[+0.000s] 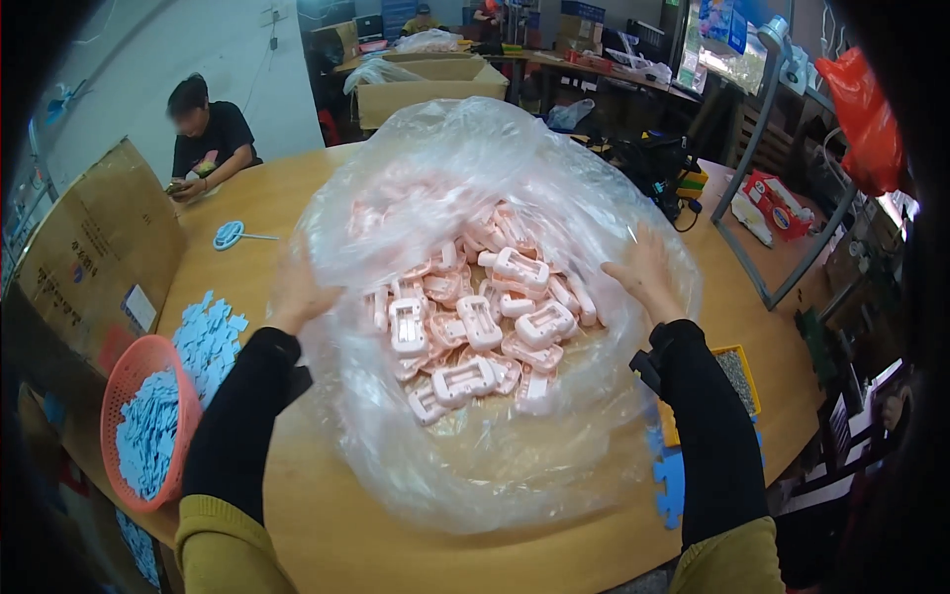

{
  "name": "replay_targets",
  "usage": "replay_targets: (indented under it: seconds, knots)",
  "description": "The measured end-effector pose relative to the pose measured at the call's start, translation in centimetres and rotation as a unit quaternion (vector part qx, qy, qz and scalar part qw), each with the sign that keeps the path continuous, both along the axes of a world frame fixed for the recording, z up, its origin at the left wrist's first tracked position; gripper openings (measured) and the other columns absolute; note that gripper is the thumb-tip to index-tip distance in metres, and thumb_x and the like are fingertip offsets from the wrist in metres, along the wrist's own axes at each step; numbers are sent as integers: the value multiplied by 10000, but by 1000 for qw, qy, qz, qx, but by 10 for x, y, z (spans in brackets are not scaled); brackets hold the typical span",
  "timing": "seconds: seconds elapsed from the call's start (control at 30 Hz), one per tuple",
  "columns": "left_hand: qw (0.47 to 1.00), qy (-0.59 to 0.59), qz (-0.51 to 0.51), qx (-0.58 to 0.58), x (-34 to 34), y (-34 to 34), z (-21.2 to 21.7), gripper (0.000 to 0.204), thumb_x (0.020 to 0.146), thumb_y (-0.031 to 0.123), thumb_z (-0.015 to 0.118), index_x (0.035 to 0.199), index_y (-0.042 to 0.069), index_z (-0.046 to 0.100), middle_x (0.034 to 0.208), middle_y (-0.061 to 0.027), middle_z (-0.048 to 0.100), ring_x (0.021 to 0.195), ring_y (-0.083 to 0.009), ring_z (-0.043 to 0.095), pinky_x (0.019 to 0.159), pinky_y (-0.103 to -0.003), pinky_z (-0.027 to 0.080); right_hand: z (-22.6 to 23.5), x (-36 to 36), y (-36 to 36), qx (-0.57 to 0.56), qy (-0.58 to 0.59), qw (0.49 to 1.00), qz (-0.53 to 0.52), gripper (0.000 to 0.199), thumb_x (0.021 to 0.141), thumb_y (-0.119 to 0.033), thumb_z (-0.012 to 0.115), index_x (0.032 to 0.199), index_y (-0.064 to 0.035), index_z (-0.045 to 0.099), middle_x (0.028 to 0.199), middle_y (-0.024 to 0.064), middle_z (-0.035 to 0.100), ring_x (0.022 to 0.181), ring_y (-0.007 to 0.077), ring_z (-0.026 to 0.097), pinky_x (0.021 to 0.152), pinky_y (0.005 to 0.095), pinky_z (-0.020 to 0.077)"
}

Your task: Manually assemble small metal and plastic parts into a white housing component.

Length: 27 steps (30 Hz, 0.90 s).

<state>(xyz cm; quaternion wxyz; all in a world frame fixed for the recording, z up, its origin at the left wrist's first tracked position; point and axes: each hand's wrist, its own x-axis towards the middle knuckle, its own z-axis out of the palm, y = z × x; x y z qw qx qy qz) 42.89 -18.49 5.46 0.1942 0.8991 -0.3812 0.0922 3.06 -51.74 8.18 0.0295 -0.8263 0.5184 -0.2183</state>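
A large clear plastic bag (396, 465) lies spread on the table in front of me, its mouth wide. Inside it is a heap of pale pink plastic housings (480, 322), rounded shells with rectangular openings. My left hand (305, 295) is at the bag's left side, thumb stretched toward the heap, its fingers blurred by motion. At the right side, my right hand (643, 272) touches the film with its thumb spread away from the fingers. Neither hand touches the pink housings. The film over the far part of the heap is blurred.
A pink basket (111, 436) of light blue pieces stands at left, with more loose blue pieces (210, 337) beside it. A cardboard sheet (94, 257), blue fan-shaped item (230, 235), yellow tray (744, 376) and grey metal stand (737, 178) surround the bag. Another person (213, 139) sits far left.
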Motion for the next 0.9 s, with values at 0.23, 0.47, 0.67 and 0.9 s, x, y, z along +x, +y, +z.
replay_targets:
  seconds: [0.23,0.47,0.67,0.9]
  knots:
    - [885,414,-148,-151,93,-10,-60,561,830,264,622,1330,56,472,1203,-162,583,1147,-285,538,946,-381,426,-57,29,-50,150,-276,944,102,748,717,-240,716,1354,-8,400,1266,202,525,1204,291,487,1020,353,369]
    - [642,636,-213,-371,45,-92,3,302,926,195,510,1172,27,562,1031,-70,634,898,-205,603,819,-364,487,-43,65,-61,307,-469,816,144,361,790,-71,525,1136,18,578,1018,99,632,900,192,605,792,298,478]
    - [642,607,-285,-371,-47,-87,65,366,922,206,503,1231,11,509,1118,-103,598,934,-199,594,850,-353,488,35,51,21,331,-629,653,259,316,786,3,473,1074,-9,602,964,63,633,862,156,596,788,281,484]
    - [742,551,-171,-341,6,58,10,425,919,227,493,1287,18,472,1171,-137,586,1033,-242,589,838,-387,514,-14,-30,-6,278,-568,736,242,265,817,-51,526,1063,-23,619,978,42,639,874,146,594,801,269,470]
